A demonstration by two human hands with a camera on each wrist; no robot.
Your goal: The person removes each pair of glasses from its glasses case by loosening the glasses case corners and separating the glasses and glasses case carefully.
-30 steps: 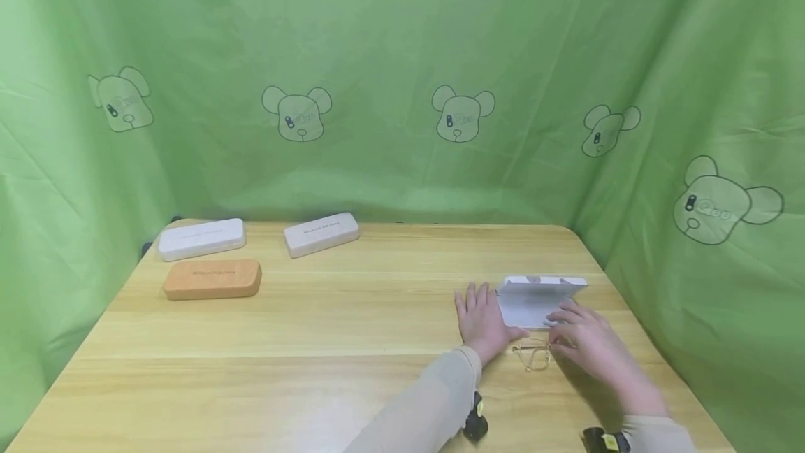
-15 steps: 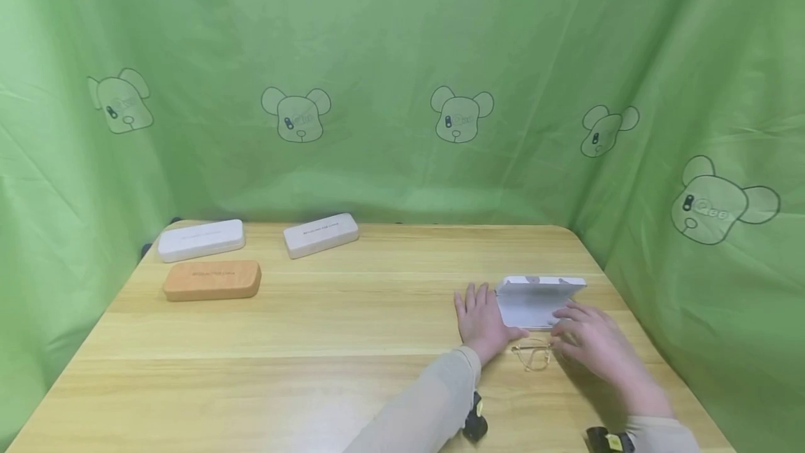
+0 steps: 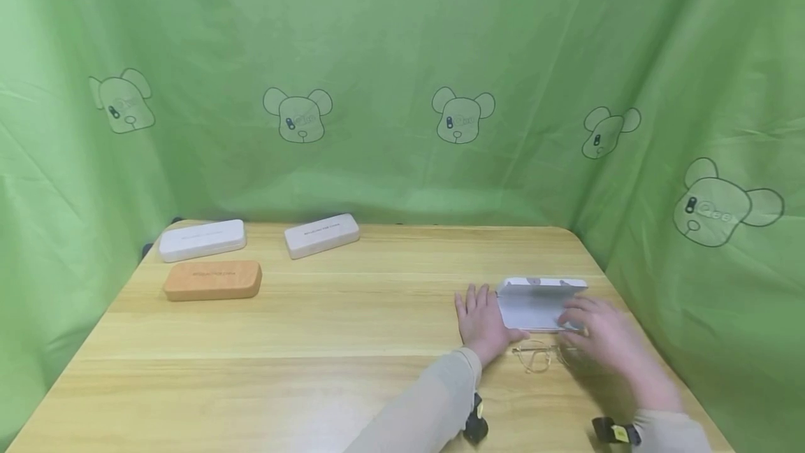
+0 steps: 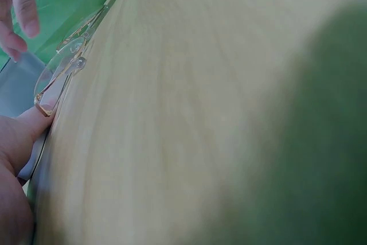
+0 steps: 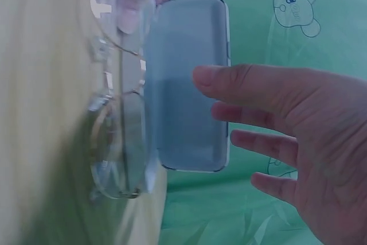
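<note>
A white glasses case [image 3: 531,312] stands with its lid raised at the table's right side; its pale inside shows no contents. Just in front of it, gold-rimmed glasses [image 3: 533,357] rest on the table. My left hand [image 3: 483,327] lies at the case's left end, fingers spread on the table and thumb along the front edge. In the left wrist view that thumb [image 4: 35,121] is right by one lens. Over the case's right part hovers my right hand [image 3: 600,334]. Nothing is between its loosely bent fingers [image 5: 261,142] in the right wrist view.
An orange glasses case [image 3: 212,281] and a white one [image 3: 202,240] sit at the table's far left. Another pale case [image 3: 322,235] lies near the back edge. Green curtains [image 3: 377,40] with bear drawings surround the wooden table [image 3: 314,369].
My right hand has drawn back to the right, away from the glasses, so more of their right side shows. The left hand and the cases have stayed put.
</note>
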